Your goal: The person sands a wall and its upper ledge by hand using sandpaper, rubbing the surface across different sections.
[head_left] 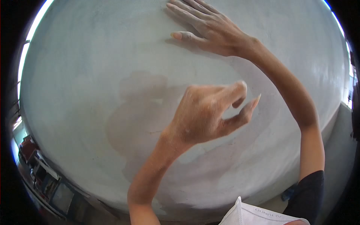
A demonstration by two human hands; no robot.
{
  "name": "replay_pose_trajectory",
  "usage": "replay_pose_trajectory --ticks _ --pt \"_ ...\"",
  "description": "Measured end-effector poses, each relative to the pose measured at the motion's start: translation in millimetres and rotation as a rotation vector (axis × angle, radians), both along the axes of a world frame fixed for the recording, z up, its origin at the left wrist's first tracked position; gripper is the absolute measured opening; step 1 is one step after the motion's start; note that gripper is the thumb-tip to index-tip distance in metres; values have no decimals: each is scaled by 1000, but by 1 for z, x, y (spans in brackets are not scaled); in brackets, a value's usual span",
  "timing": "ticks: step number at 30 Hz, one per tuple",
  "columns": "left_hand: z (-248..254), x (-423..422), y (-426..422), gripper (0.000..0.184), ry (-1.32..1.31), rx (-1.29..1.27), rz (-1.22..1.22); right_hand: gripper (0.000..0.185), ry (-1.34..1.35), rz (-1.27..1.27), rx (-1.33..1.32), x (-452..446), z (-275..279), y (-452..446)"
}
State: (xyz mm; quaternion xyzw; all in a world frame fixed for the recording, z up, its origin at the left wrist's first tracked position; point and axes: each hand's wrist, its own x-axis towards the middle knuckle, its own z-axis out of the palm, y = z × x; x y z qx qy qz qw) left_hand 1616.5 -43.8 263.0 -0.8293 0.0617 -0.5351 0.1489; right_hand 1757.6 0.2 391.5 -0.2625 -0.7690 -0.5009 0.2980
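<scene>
A large pale grey-green surface (75, 93) fills most of the view, with shadows across its middle. My right hand (213, 30) lies on it near the top, palm down, fingers stretched out and thumb apart, with pale dust on the fingers. Lower down, my left hand (210, 112) is raised in front of the surface. Its fingers are curled and its thumb stands apart from them, with a gap between. Nothing shows in the left hand, and its palm is hidden.
A white face mask (258, 215) shows at the bottom edge. Mixed items and a framed panel (62, 197) stand at the lower left. A grey wall (341, 131) is at the right, and a small blue object (288, 192) lies near the dark sleeve.
</scene>
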Motion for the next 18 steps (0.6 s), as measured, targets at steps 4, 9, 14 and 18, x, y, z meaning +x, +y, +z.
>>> replay_pose_trajectory --ticks 4,9,14,18 --pt "26 10 7 31 -92 160 -5 79 72 -2 446 0 -35 25" --pt "45 9 7 29 -222 248 44 58 -81 331 10 13 -54 10" --pt "78 17 17 33 -349 63 184 50 -165 268 271 24 3 28" --pt "83 40 19 35 -397 -32 150 65 -217 194 150 44 -47 15"
